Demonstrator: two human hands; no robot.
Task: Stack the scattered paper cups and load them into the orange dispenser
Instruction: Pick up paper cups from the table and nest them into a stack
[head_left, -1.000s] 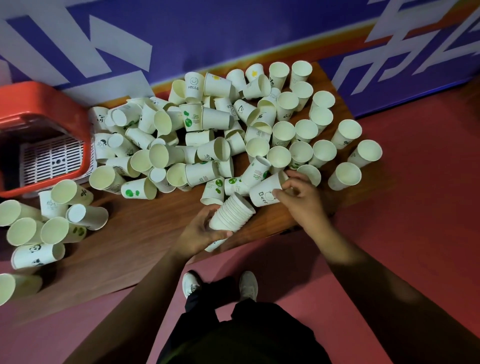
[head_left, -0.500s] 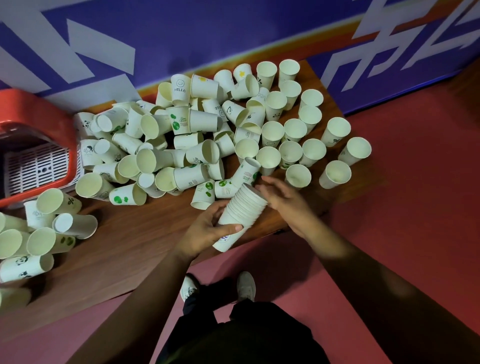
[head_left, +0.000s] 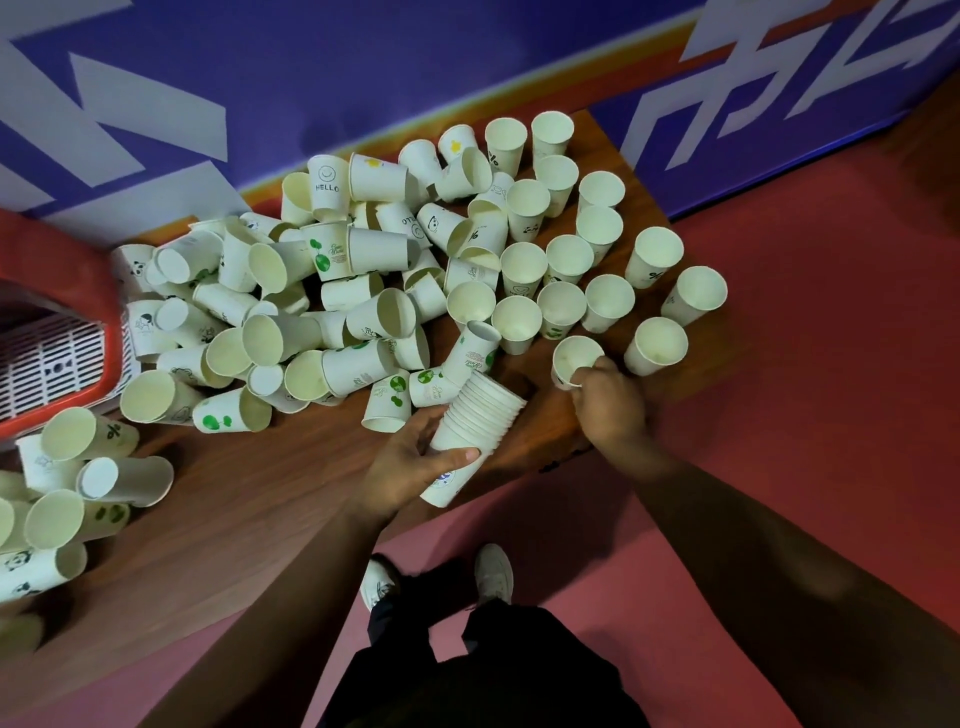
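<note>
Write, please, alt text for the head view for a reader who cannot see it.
A person's left hand grips a nested stack of paper cups at the near edge of a wooden table, while the right hand pinches the rim of an upright cup. Dozens of loose cups cover the table; the orange dispenser stands far left.

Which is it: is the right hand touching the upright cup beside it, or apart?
Touching. The head view shows the right hand pinching the upright cup's near rim, fingers curled over it.
</note>
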